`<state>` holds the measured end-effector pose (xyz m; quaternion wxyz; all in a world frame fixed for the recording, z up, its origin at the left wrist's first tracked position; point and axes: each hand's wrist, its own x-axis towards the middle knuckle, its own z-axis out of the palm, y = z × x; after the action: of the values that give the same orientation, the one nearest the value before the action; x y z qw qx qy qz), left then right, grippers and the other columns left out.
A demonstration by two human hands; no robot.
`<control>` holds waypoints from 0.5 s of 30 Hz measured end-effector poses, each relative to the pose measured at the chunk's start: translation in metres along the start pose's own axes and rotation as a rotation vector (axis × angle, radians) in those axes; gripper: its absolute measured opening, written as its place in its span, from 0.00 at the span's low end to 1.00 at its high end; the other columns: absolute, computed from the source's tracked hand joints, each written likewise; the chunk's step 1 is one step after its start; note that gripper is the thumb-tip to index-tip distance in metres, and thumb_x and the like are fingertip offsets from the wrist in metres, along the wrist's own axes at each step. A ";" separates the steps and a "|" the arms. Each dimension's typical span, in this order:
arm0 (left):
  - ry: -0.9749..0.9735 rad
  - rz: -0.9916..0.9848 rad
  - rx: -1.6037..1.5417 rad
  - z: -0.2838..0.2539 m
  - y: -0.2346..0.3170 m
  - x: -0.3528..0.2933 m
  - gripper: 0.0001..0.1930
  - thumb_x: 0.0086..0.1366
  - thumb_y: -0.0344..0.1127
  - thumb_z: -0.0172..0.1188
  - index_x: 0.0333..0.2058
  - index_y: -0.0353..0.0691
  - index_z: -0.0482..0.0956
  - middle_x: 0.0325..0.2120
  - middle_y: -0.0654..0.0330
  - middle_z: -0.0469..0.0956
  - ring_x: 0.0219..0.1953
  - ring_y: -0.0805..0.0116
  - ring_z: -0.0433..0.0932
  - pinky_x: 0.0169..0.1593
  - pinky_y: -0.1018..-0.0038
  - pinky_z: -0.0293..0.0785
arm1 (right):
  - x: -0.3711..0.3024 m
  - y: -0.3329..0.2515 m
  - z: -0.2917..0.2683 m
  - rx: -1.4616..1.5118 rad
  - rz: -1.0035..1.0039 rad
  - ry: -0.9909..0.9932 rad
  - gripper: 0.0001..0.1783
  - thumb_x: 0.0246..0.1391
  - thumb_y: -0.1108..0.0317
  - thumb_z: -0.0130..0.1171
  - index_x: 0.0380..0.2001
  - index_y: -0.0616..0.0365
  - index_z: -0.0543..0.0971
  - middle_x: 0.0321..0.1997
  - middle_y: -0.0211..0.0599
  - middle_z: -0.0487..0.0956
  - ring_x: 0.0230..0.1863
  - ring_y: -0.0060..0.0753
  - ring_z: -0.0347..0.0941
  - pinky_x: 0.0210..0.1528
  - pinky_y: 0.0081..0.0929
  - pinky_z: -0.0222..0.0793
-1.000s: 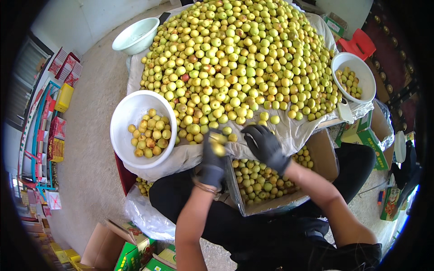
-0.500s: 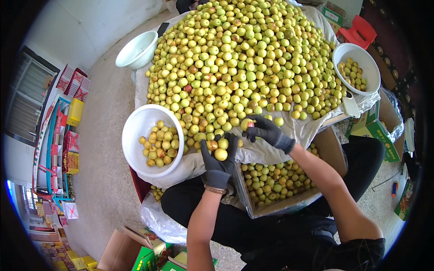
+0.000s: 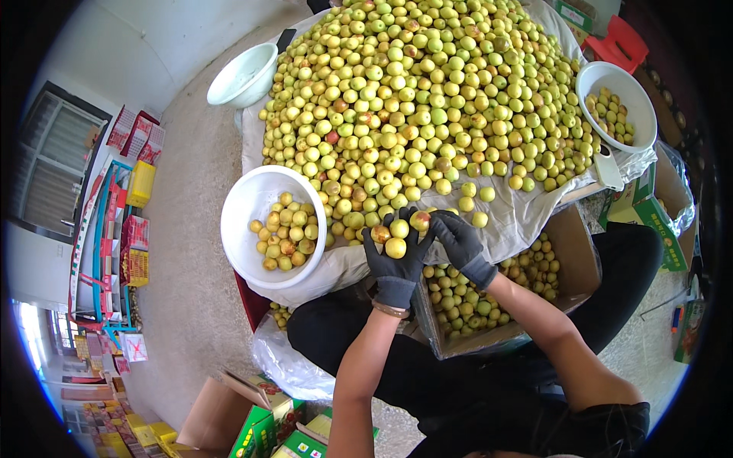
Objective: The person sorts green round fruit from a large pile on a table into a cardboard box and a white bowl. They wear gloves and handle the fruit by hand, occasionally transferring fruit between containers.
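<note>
My left hand [image 3: 397,275], in a dark grey glove, is cupped palm up around several yellow-green jujubes [image 3: 395,248], some with reddish-brown patches. Close beside it, my gloved right hand [image 3: 460,243] pinches a single red-blotched jujube [image 3: 420,220] at the fingertips. Both hands are over the near edge of a pale cloth [image 3: 496,229] that bears a large heap of jujubes [image 3: 412,99]. Below my right forearm, between my legs, stands an open cardboard carton [image 3: 573,256] partly filled with jujubes. A white basin [image 3: 237,221] left of my hands holds several more, many browned.
Another white basin [image 3: 649,114] with jujubes stands at the far right, by a red plastic chair [image 3: 620,44]. A pale green basin [image 3: 244,76] is at the far left. Opened green cartons [image 3: 256,431] and clear plastic [image 3: 286,362] lie at lower left. Stacked crates [image 3: 141,183] line the wall.
My right hand has come in from the right, bringing its jujube beside my left hand. My left hand keeps its jujubes. The whole view has shifted slightly.
</note>
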<state>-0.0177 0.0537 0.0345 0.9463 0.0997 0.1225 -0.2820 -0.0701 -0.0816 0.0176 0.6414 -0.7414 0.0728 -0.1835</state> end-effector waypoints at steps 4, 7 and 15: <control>-0.018 0.037 0.008 -0.009 0.009 -0.001 0.27 0.61 0.61 0.45 0.48 0.47 0.70 0.48 0.55 0.71 0.51 0.52 0.67 0.53 0.51 0.64 | 0.000 -0.031 -0.001 -0.233 -0.284 -0.049 0.15 0.53 0.65 0.57 0.44 0.60 0.75 0.43 0.48 0.74 0.46 0.47 0.69 0.48 0.35 0.66; -0.009 0.278 -0.089 -0.009 0.072 0.015 0.23 0.56 0.50 0.59 0.43 0.39 0.71 0.43 0.50 0.72 0.46 0.53 0.70 0.52 0.54 0.68 | 0.006 -0.025 -0.019 -0.299 -0.294 0.079 0.16 0.54 0.64 0.56 0.46 0.57 0.74 0.44 0.47 0.73 0.46 0.44 0.70 0.47 0.32 0.67; 0.611 0.999 1.905 -0.033 0.204 0.020 0.27 0.49 0.44 0.67 0.43 0.29 0.72 0.38 0.51 0.77 0.40 0.56 0.77 0.43 0.63 0.75 | 0.088 0.062 -0.111 -0.754 -0.302 0.273 0.22 0.49 0.72 0.51 0.51 0.56 0.67 0.51 0.45 0.70 0.47 0.46 0.70 0.45 0.40 0.68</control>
<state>0.1066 0.2190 0.0220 0.4208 0.8870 0.0302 0.1875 -0.0216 -0.2243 -0.0153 0.2758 -0.8953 0.1097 -0.3322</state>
